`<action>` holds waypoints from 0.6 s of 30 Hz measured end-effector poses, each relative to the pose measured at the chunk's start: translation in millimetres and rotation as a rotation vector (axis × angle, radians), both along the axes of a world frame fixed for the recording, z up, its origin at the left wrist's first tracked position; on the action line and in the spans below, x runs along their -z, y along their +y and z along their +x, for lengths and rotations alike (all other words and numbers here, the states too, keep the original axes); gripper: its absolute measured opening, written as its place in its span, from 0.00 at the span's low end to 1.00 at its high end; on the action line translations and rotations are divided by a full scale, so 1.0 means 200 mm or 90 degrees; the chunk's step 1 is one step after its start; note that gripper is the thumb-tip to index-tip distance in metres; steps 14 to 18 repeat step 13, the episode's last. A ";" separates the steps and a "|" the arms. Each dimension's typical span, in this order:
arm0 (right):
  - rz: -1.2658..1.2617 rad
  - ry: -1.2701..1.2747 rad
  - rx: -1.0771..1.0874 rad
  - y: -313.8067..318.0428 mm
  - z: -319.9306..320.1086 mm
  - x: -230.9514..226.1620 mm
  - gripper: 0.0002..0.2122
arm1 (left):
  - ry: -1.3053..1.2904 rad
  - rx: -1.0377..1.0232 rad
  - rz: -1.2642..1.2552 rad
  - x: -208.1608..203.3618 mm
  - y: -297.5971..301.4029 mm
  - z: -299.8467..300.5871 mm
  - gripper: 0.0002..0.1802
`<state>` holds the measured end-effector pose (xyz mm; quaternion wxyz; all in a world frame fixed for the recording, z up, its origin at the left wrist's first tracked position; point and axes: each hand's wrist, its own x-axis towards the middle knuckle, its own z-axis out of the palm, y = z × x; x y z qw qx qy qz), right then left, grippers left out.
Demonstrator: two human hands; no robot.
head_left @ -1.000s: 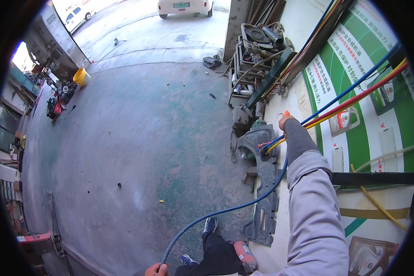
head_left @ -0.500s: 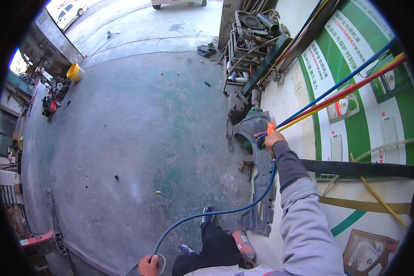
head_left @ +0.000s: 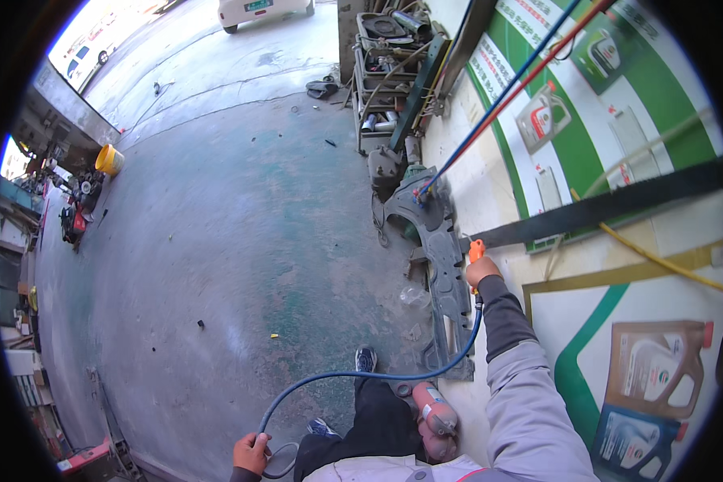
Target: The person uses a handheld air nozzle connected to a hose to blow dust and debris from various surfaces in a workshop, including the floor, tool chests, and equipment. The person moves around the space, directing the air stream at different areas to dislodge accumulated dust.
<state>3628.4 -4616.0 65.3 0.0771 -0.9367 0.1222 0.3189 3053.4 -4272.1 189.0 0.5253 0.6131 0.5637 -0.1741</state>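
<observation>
My right hand [head_left: 484, 273] is closed around an orange air gun [head_left: 476, 251], held beside the wall on the right. From below that hand, a blue air hose [head_left: 337, 374] sags in a curve across my legs. My left hand [head_left: 251, 454] grips the hose low at the left, where a loop of it hangs by my fingers. Beneath the gun, a large grey moulded panel [head_left: 450, 281] leans along the wall. Blue and red hoses [head_left: 502, 100] slant down to small fittings [head_left: 422, 194] over the panel's far end, apart from my right hand.
Two red cylinders [head_left: 434, 410] stand at my right leg. A dark bar [head_left: 602, 209] juts across the wall poster. Beyond the panel are a grey tank [head_left: 386, 165] and a cluttered rack [head_left: 377, 76]. A yellow bucket [head_left: 109, 160] sits far left; small debris dots the concrete floor.
My right hand has come back from the hanging hoses with the orange air gun, which is now clear of their fittings. My left hand keeps its hold on the hose. The view has shifted right.
</observation>
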 end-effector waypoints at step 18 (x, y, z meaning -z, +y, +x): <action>0.013 0.029 0.211 -0.43 -1.11 -0.08 0.18 | -0.116 0.118 -0.003 0.06 0.31 -0.70 0.15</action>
